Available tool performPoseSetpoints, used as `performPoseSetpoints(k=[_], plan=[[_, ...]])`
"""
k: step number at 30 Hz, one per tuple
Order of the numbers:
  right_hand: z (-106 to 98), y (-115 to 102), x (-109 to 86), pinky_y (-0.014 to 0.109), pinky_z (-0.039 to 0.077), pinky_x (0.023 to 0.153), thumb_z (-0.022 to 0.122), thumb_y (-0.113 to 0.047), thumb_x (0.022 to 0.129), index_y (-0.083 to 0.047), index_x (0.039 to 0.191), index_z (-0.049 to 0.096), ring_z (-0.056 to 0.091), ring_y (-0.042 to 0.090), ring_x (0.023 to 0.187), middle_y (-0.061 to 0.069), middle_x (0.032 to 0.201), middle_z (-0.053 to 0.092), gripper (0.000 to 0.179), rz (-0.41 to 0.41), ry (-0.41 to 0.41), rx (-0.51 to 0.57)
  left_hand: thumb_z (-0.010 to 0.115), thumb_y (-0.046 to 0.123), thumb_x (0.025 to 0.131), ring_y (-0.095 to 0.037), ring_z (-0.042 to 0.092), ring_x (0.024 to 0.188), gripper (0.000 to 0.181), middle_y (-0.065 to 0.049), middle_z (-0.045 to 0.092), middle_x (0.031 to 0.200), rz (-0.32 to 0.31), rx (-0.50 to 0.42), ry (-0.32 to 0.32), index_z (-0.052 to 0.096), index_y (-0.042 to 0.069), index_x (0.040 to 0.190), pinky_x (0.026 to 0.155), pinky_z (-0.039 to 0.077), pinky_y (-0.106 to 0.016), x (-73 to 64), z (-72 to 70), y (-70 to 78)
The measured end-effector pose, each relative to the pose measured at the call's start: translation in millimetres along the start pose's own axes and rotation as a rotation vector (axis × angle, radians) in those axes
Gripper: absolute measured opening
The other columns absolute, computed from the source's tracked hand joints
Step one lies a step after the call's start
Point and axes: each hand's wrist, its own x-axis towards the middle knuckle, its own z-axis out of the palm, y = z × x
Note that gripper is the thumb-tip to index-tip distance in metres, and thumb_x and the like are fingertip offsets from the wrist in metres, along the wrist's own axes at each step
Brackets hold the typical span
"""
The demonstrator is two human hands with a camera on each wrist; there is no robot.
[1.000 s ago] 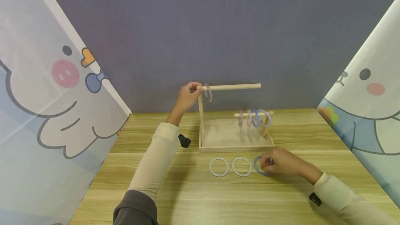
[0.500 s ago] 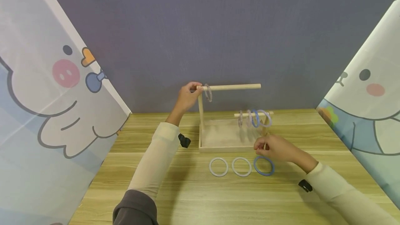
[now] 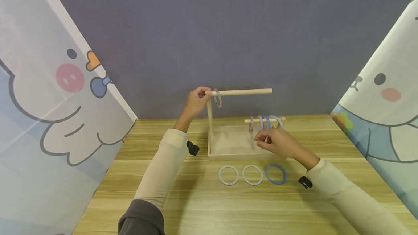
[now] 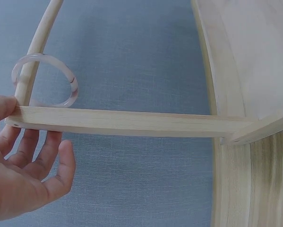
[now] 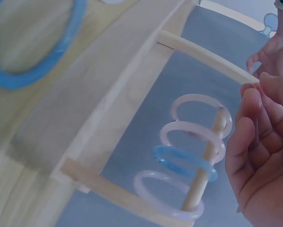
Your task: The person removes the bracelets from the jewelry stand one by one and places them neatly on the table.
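Observation:
My left hand (image 3: 196, 102) grips the top of the upright post (image 4: 132, 123) of a wooden rack, thumb on one side and fingers on the other. A marbled pinkish bangle (image 4: 74, 86) hangs on the upper bar close to that hand. My right hand (image 3: 277, 141) hovers before the lower bar (image 3: 248, 120), fingers bent toward the thumb, nothing between them. Several bangles hang on this bar: two pale pink ones, a blue bangle (image 5: 210, 173) and a lavender bangle (image 5: 140, 189) by the lower post. In the head view my right hand partly covers them.
In front of the rack's tray base (image 3: 241, 157), two white bangles (image 3: 228, 184) and a blue bangle (image 3: 276, 182) lie in a row on the wooden table (image 3: 228, 209). A grey wall (image 3: 209, 39) stands behind, with cartoon-printed panels (image 3: 68, 126) at both sides.
My right hand has left the blue bangle on the table and moved up and leftward to the lower bar. My left hand stays on the post.

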Motion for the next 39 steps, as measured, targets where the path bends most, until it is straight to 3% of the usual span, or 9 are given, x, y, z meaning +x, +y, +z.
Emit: performPoseSetpoints(k=[12,19,23,39], plan=[[-1,-18,38.4,0.022,0.052,0.055,0.074,-0.017,0.094,-0.011,0.102,0.076,0.066,0.006,0.063,0.002,0.088,0.078,0.009,0.039,0.184,-0.104,0.062,0.036,0.103,-0.028,0.064,0.115,0.037,-0.010,0.067,0.124,0.003,-0.014,0.000,0.065,0.012,0.131,0.095,0.055,-0.048,-0.3,1.4,-0.7],[-6,-31,57.5,0.024,0.048,0.049,0.072,-0.019,0.096,-0.012,0.107,0.075,0.069,0.013,0.067,0.006,0.096,0.078,0.014,0.138,0.267,-0.006,0.061,0.035,0.103,-0.027,0.064,0.116,0.035,-0.009,0.066,0.125,0.009,-0.005,-0.005,0.065,0.014,0.130,0.095,0.055,-0.047,-0.8,1.1,-1.2],[-7,-36,70.0,0.024,0.050,0.052,0.072,-0.017,0.096,-0.008,0.111,0.074,0.071,0.018,0.069,0.009,0.098,0.078,0.017,0.149,0.323,0.040,0.061,0.036,0.103,-0.028,0.063,0.117,0.034,-0.009,0.066,0.125,0.011,-0.010,-0.007,0.065,0.015,0.130,0.095,0.054,-0.047,-0.5,0.9,-0.8],[4,-48,109.0,0.031,0.058,0.059,0.073,-0.020,0.096,-0.004,0.118,0.071,0.074,0.025,0.073,0.014,0.108,0.077,0.028,0.209,0.387,0.120,0.062,0.037,0.102,-0.026,0.065,0.113,0.035,-0.009,0.067,0.123,0.023,0.001,0.004,0.066,0.015,0.130,0.094,0.055,-0.047,-0.6,1.1,-1.1]])
